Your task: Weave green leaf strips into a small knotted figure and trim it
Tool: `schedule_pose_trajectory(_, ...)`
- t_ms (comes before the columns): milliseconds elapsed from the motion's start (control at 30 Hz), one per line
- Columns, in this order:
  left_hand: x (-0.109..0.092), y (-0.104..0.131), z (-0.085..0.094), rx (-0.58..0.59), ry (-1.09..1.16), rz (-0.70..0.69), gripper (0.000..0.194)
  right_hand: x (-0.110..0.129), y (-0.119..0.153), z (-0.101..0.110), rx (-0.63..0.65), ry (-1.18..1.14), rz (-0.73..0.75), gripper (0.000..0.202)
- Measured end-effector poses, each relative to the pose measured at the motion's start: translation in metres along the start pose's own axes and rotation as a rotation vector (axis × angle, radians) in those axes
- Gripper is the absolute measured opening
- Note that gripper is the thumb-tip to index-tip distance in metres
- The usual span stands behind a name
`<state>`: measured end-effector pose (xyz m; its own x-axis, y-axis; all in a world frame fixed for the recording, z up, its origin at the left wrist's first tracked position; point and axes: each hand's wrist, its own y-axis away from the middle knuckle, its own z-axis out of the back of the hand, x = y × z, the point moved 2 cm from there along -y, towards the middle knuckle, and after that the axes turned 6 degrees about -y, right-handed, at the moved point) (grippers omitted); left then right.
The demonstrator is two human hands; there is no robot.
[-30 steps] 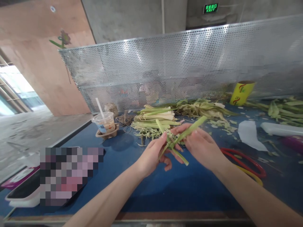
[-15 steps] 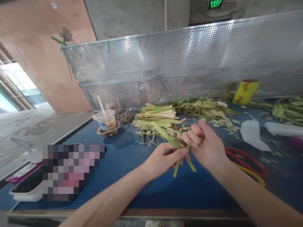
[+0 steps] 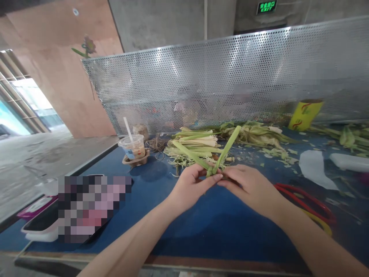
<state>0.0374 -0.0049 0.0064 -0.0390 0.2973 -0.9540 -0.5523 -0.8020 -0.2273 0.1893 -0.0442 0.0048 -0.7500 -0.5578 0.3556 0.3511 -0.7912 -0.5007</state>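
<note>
Two green leaf strips [image 3: 228, 148] form a V and meet in a folded knot between my hands, above the blue table. My left hand [image 3: 198, 179] pinches the knot between thumb and fingers. From the right, my right hand [image 3: 245, 184] has its thumb and fingers closed at the knot's lower right side, its fingertips touching those of my left hand. Behind them lies a pile of pale green leaf strips [image 3: 196, 142], with curly shredded bits along its near side.
A plastic cup with a straw [image 3: 132, 147] stands in a cardboard holder at left, near a twine tangle [image 3: 157, 144]. Red-handled scissors [image 3: 305, 200], white paper [image 3: 314, 167] and a yellow roll [image 3: 305, 114] are at right. A white tray [image 3: 42, 231] sits front left.
My right hand has come down from a raised, curled pose to the knot. One strip now points up to the right, and the ends that hung below my hands no longer show.
</note>
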Motion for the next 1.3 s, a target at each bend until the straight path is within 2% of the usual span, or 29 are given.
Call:
schedule_pose_trajectory(167,-0.003,0.003,0.004,0.027,-0.143,-0.083,0.019,0.005,0.001,0.007,0.023,-0.096,0.143,0.037)
schedule_pose_trajectory(333,-0.004,0.004,0.001,0.000,-0.105,-0.180,0.015,0.003,0.000,0.010,0.053,-0.211,0.194,0.038)
schedule_pose_trajectory(467,-0.005,0.001,0.004,0.035,0.006,-0.117,0.021,-0.002,-0.002,0.009,0.044,-0.197,0.209,0.036)
schedule_pose_trajectory(600,-0.008,-0.001,0.015,0.092,0.110,0.001,0.046,-0.004,-0.002,0.005,0.067,-0.159,0.053,0.031)
schedule_pose_trajectory(767,-0.008,-0.001,0.018,0.034,0.058,0.064,0.050,0.003,-0.006,-0.001,-0.064,-0.241,-0.060,0.021)
schedule_pose_trajectory(900,-0.007,0.000,0.017,0.041,0.081,0.128,0.050,0.005,-0.006,-0.007,-0.066,-0.090,0.074,0.020)
schedule_pose_trajectory(967,-0.008,0.000,0.019,-0.006,0.056,0.138,0.047,0.005,-0.004,-0.009,-0.100,-0.009,0.132,0.020)
schedule_pose_trajectory(1000,-0.008,-0.001,0.020,-0.031,0.052,0.134,0.044,0.004,-0.004,-0.010,-0.126,-0.009,0.115,0.019)
schedule_pose_trajectory(1100,-0.007,-0.002,0.020,-0.063,0.135,0.105,0.038,0.002,-0.004,-0.017,-0.215,-0.210,-0.051,0.016)
schedule_pose_trajectory(1200,-0.004,-0.004,0.016,-0.066,0.291,0.109,0.031,0.001,-0.009,-0.028,-0.297,-0.543,-0.151,0.037)
schedule_pose_trajectory(1267,-0.002,-0.005,0.014,-0.070,0.385,0.161,0.027,0.000,-0.012,-0.031,-0.382,-0.618,-0.191,0.043)
schedule_pose_trajectory(1300,0.000,-0.005,0.013,-0.068,0.430,0.196,0.025,0.000,-0.013,-0.031,-0.424,-0.585,-0.214,0.045)
